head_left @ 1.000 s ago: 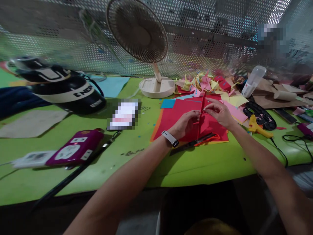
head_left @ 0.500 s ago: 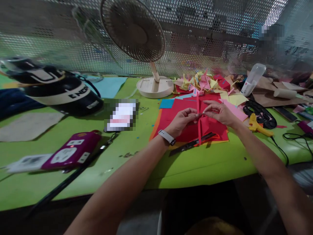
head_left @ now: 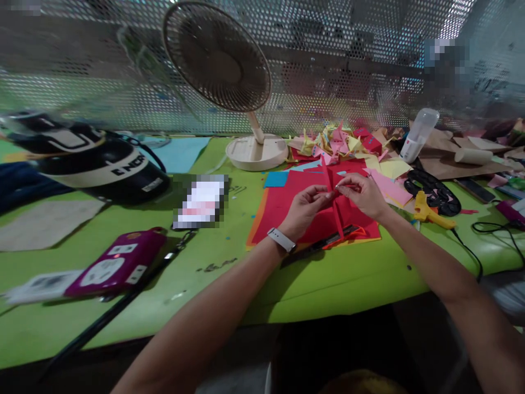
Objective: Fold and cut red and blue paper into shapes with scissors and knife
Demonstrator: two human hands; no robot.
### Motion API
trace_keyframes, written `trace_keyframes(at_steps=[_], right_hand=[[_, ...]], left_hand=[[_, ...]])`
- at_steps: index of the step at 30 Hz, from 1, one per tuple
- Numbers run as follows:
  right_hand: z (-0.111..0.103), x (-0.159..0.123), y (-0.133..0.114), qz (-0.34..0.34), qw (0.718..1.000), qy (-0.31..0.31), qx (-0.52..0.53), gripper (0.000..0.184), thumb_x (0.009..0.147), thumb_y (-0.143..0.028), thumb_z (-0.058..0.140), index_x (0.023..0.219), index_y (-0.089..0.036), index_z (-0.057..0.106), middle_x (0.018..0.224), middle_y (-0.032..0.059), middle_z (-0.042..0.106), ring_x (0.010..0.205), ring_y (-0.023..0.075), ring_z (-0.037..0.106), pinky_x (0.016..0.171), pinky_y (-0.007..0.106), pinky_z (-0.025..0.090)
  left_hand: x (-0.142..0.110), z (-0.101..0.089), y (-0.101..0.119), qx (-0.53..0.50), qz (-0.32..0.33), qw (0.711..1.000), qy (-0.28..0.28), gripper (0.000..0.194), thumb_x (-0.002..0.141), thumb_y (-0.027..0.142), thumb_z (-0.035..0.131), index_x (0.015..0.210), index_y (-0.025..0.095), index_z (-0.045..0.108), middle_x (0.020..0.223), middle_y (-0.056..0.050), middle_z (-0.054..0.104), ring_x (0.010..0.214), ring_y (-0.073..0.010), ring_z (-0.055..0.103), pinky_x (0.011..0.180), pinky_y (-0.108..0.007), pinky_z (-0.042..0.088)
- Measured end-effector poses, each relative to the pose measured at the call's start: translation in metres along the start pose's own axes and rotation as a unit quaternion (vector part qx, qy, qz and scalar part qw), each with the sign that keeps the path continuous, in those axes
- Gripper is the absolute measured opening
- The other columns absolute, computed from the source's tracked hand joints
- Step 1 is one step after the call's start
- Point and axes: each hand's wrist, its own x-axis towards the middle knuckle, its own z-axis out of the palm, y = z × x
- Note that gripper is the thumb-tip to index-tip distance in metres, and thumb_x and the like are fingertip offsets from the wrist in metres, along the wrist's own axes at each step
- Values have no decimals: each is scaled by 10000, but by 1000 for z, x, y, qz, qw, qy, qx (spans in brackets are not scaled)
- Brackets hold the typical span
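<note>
My left hand [head_left: 308, 203] and my right hand [head_left: 361, 194] meet above a stack of red paper sheets [head_left: 279, 202], both with fingers pinched. Between them they hold a narrow red paper strip [head_left: 338, 216], which tilts slightly from upper left to lower right. The fingertips nearly touch where they grip it. Under the strip's lower end lies a dark cutter knife with an orange part [head_left: 338, 236], at the sheets' front edge. A blue paper square [head_left: 276, 179] rests on the stack's far left corner.
Paper scraps [head_left: 340, 139] heap behind the sheets. A yellow glue gun [head_left: 432, 212] with its cord lies right, near a clear bottle [head_left: 420, 134]. Leftward are a fan [head_left: 256, 153], a phone [head_left: 200, 202], a purple power strip [head_left: 117, 265] and a black flask [head_left: 102, 167].
The red strip has tilted from upright to leaning, its top further left. Both hands stay pinched on it. The whole view has shifted slightly.
</note>
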Motion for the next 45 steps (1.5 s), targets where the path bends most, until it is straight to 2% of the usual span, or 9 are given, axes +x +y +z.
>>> trace_keyframes(at_steps=[9, 18, 21, 25, 31, 37, 45], right_hand=[[3, -4, -8, -28, 997, 32, -60, 117, 851, -310, 587, 828, -206, 635, 855, 40, 672, 835, 184, 627, 821, 353, 492], [7, -5, -7, -21, 999, 41, -28, 138, 865, -342, 572, 864, -209, 607, 888, 39, 659, 850, 173, 617, 825, 340, 494], [8, -5, -5, -19, 998, 50, -13, 157, 864, -348, 569, 929, -208, 596, 948, 53, 659, 900, 179, 617, 852, 349, 490], [10, -5, -2, -6, 998, 64, 0, 225, 851, -324, 581, 1049, -218, 574, 1040, 61, 647, 968, 177, 605, 880, 344, 489], [13, -6, -2, -2, 997, 76, 0, 219, 846, -271, 576, 1060, -225, 579, 1070, 53, 644, 975, 169, 598, 891, 340, 491], [15, -8, -3, 4, 998, 65, 9, 223, 834, -260, 579, 1052, -217, 587, 1036, 56, 653, 960, 175, 604, 899, 359, 493], [17, -9, -2, 24, 998, 47, 24, 298, 824, -308, 603, 1109, -230, 566, 1089, 60, 636, 959, 177, 603, 871, 357, 512]], left_hand=[[-4, 4, -2, -22, 0, 1000, 1, 390, 586, 300, 864, 860, 160, 625, 785, 0, 712, 722, -102, 657, 777, -258, 523], [-6, 9, -1, -35, 7, 999, 18, 436, 574, 300, 871, 902, 176, 612, 796, 3, 718, 724, -108, 668, 775, -265, 529], [-7, 10, -1, -41, 3, 999, 16, 443, 569, 302, 872, 895, 179, 600, 780, 13, 713, 711, -100, 665, 755, -248, 530], [-8, 12, -1, -33, 8, 999, 18, 431, 587, 289, 859, 905, 181, 589, 777, 24, 703, 710, -91, 658, 766, -245, 531], [-8, 12, -4, -22, 17, 1000, 11, 422, 609, 291, 843, 922, 173, 584, 760, 20, 696, 703, -91, 649, 775, -256, 526], [-9, 11, -2, 1, 27, 999, 24, 384, 593, 299, 837, 863, 172, 594, 729, 24, 681, 692, -112, 648, 790, -291, 521], [-10, 11, 1, 48, 31, 998, 34, 443, 569, 322, 868, 834, 173, 545, 659, 59, 627, 657, -92, 624, 708, -240, 485]])
